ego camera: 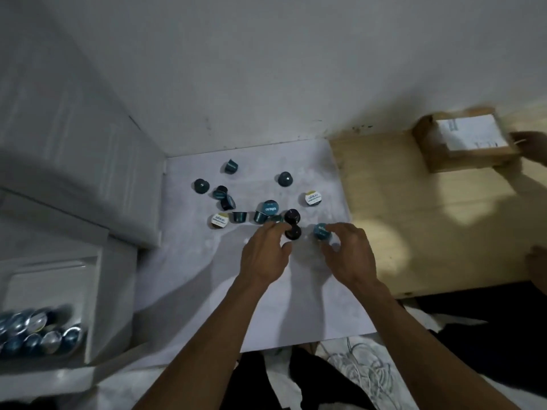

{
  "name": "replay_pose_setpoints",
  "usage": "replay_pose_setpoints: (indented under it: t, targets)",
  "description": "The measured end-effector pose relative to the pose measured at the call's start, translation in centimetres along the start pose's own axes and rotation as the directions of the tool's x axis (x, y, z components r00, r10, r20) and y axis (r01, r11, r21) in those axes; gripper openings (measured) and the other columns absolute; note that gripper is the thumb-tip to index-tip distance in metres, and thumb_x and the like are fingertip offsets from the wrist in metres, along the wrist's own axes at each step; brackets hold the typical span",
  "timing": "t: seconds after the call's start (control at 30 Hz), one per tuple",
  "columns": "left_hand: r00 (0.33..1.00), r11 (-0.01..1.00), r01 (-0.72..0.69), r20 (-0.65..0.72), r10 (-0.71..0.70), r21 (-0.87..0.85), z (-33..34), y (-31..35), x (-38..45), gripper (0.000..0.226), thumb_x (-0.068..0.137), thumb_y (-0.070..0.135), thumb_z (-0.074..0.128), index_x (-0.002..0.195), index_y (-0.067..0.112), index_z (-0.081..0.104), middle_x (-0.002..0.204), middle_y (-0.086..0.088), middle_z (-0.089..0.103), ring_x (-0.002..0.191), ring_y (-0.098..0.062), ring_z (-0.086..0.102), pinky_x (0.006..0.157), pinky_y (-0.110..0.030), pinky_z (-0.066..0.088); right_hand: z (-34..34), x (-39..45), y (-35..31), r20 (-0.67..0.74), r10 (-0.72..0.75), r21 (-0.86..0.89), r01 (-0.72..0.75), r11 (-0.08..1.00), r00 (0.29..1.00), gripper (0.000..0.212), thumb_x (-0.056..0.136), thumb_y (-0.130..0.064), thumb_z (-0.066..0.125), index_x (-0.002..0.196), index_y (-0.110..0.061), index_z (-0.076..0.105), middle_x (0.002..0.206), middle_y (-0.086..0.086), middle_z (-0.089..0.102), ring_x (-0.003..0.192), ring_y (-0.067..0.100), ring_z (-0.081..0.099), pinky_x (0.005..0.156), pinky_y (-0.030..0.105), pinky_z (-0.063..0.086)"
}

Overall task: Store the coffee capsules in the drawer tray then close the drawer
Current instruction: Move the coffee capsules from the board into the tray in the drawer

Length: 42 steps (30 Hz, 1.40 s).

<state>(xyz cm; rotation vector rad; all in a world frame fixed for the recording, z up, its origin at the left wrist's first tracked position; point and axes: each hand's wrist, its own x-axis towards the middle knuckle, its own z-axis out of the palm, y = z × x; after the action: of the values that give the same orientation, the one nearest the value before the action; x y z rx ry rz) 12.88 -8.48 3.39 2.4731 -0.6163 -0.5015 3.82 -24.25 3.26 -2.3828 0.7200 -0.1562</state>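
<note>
A white counter point(207, 291) carries scattered coffee capsules point(268, 208) — more lie heaped in the open drawer tray point(91, 306) at lower left. Left hand point(265, 255), fingers curled, closes on a black capsule point(293, 232); right hand point(347, 255) pinches a teal capsule point(321, 231) just beside it.
</note>
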Motion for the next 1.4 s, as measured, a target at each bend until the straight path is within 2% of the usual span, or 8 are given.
replay_pose_setpoints:
  t: [0.13,0.33,0.67,0.8,0.9,1.07,1.2,1.4]
  targets:
    - [0.998,0.986,-0.036,0.059,0.027,0.164,2.4,0.6,1.7,0.045,0.092,0.018,0.059,0.135,0.022,0.047,0.138,-0.002,0.045,0.121,-0.024,0.05,0.09,-0.04,0.05,2.3,0.9,1.5,0.002,-0.043,-0.006,0.043,0.999,0.999,0.024,0.084,-0.012,0.062,0.106,-0.015,0.07,0.101,0.009,0.07,0.086,0.03,0.063,0.067,0.038,0.055]
    - [0.997,0.949,-0.07,0.04,0.061,0.307,3.6,0.9,2.9,0.033,0.093,0.009,0.054,0.125,0.017,0.052,0.132,-0.006,0.046,0.109,-0.028,0.056,0.077,-0.038,0.049,3.3,1.7,2.3,-0.029,-0.081,-0.001,0.081,0.997,0.996,0.02,0.083,-0.008,0.065,0.101,-0.013,0.072,0.093,0.009,0.071,0.081,0.028,0.065,0.066,0.034,0.053]
    - [0.994,0.87,-0.051,0.107,-0.002,0.491,3.4,1.7,2.9,0.04,0.089,0.007,0.059,0.127,0.014,0.047,0.126,-0.013,0.052,0.11,-0.031,0.055,0.079,-0.038,0.049,3.8,1.6,2.8,-0.021,-0.053,0.03,0.054,0.998,0.998,0.022,0.085,-0.018,0.069,0.107,-0.017,0.071,0.103,0.007,0.07,0.096,0.029,0.061,0.073,0.029,0.048]
    - [0.979,0.91,-0.064,0.202,-0.022,0.409,2.8,1.4,2.7,0.038,0.091,0.009,0.058,0.128,0.017,0.052,0.135,-0.012,0.04,0.106,-0.032,0.056,0.084,-0.038,0.048,4.0,1.8,3.0,-0.016,-0.056,0.034,0.056,0.998,0.998,0.021,0.085,-0.018,0.069,0.106,-0.016,0.071,0.101,0.009,0.07,0.095,0.03,0.061,0.074,0.031,0.049]
    - [0.984,0.955,-0.059,0.18,0.006,0.29,2.2,0.6,2.0,0.031,0.093,0.01,0.056,0.124,0.015,0.054,0.132,-0.012,0.038,0.098,-0.032,0.058,0.085,-0.042,0.05,4.0,1.9,3.1,-0.02,-0.062,0.025,0.063,0.998,0.998,0.021,0.083,-0.017,0.07,0.104,-0.016,0.071,0.098,0.009,0.07,0.093,0.031,0.062,0.074,0.031,0.049]
    - [0.995,0.999,-0.049,-0.09,0.051,0.015,1.8,-1.0,0.3,0.021,0.087,0.013,0.065,0.105,0.015,0.053,0.112,-0.005,0.049,0.085,-0.027,0.059,0.077,-0.039,0.052,4.4,1.8,3.2,-0.035,-0.067,0.084,0.07,0.994,0.997,0.022,0.08,-0.02,0.073,0.102,-0.02,0.071,0.097,0.005,0.07,0.09,0.027,0.064,0.073,0.032,0.054]
    - [0.96,0.989,-0.067,-0.277,0.028,-0.13,3.4,-3.0,-0.5,0.019,0.084,0.021,0.072,0.098,0.015,0.059,0.101,-0.001,0.061,0.087,-0.019,0.062,0.079,-0.034,0.054,5.2,1.4,3.1,-0.084,-0.126,0.152,0.138,0.979,0.988,0.025,0.077,-0.016,0.077,0.102,-0.015,0.07,0.095,0.002,0.072,0.085,0.017,0.063,0.072,0.004,0.039]
    - [0.909,0.975,-0.118,-0.416,0.031,-0.185,5.9,-5.0,-0.5,0.023,0.084,0.024,0.073,0.101,0.011,0.065,0.102,-0.004,0.069,0.094,-0.022,0.063,0.081,-0.047,0.054,6.9,1.2,3.9,-0.213,-0.24,0.163,0.277,0.947,0.947,0.027,0.074,-0.013,0.081,0.099,-0.012,0.07,0.094,0.003,0.072,0.084,0.016,0.061,0.078,0.018,0.047]
